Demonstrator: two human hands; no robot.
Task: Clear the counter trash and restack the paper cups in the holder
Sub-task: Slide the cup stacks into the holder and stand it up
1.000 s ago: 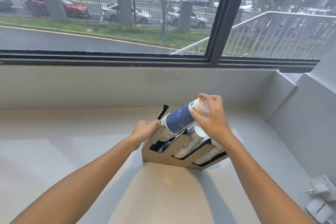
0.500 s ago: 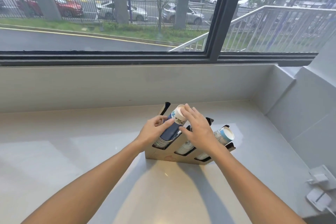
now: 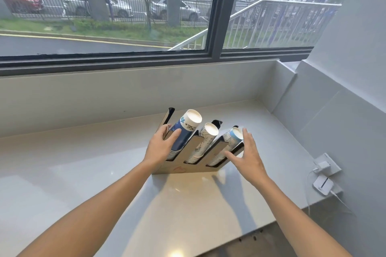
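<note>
- Fingers of the left hand (image 3: 160,148) curve around the lower part of the blue cup stack (image 3: 183,131), thumb behind it against the holder's left upright and fingertips on the front of the cups, a loose grasp rather than a tight clench.
- Fingers of the right hand (image 3: 248,158) are spread wide and hold nothing; the thumb lies against the right end of the cup holder (image 3: 188,168), and the fingertips reach up beside the rim of the right cup stack (image 3: 231,140).
- Between the two hands the middle cup stack (image 3: 205,137) leans in its slot, touched by neither.
- Below the wrists, the holder stands on the pale counter (image 3: 83,173).
</note>
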